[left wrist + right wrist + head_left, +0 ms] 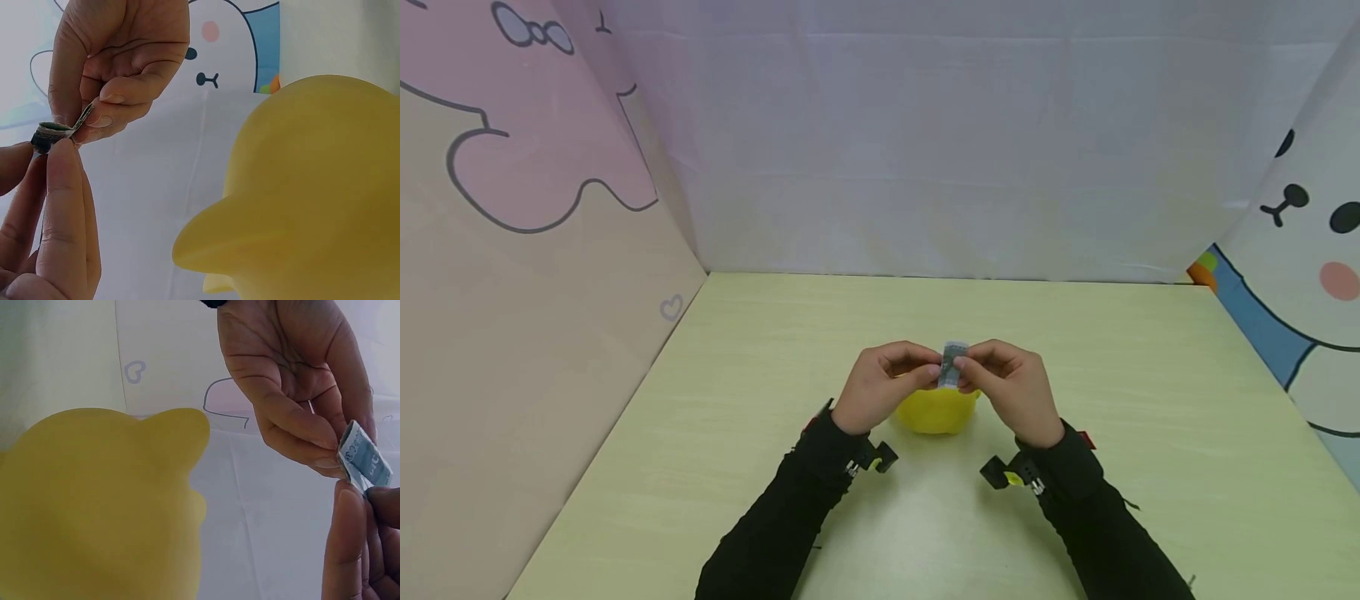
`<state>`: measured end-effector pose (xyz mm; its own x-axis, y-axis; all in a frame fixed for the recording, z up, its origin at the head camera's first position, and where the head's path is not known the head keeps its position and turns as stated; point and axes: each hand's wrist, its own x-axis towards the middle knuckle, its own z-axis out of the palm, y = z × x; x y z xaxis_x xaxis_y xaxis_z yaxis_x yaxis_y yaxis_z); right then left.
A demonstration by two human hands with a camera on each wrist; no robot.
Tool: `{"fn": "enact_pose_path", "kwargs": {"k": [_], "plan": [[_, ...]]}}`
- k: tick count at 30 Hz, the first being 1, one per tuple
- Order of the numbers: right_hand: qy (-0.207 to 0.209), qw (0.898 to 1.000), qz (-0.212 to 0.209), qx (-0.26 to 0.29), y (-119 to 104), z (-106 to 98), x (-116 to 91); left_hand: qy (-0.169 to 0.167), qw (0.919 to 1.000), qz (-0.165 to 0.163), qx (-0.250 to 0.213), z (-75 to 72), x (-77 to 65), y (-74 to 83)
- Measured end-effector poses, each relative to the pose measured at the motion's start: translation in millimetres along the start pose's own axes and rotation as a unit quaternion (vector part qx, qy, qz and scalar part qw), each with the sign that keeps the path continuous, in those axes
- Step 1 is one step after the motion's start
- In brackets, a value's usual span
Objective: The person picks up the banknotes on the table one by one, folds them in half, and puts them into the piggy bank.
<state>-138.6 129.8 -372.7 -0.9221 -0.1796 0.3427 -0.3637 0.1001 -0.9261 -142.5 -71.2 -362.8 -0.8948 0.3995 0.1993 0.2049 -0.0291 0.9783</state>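
Between the two hands is a small folded banknote (952, 365), bluish-green and creased into a narrow strip. My left hand (878, 385) pinches one side of it with thumb and fingers. From the other side my right hand (1019, 390) pinches it too. In the left wrist view the note (52, 132) appears edge-on, bent into a small loop. The right wrist view shows the printed face of the note (369, 459). Just below the hands, a rounded yellow object (936, 414) with stubby bulges stands on the table; the hands partly hide it in the head view.
The pale yellow-green table (775, 333) extends around the yellow object. A white sheet (925, 150) hangs along its back edge. Printed cartoon panels stand at the left (550, 292) and right (1285, 275) edges.
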Motion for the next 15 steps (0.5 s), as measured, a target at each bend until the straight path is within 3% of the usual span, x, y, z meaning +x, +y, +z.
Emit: {"fn": "enact_pose_path", "kwargs": {"k": [15], "plan": [[0.009,1.000,-0.004,0.001,-2.2,2.2,-2.4,-0.011,0.9998,-0.011,0.009,2.4,-0.8,-2.7]]}}
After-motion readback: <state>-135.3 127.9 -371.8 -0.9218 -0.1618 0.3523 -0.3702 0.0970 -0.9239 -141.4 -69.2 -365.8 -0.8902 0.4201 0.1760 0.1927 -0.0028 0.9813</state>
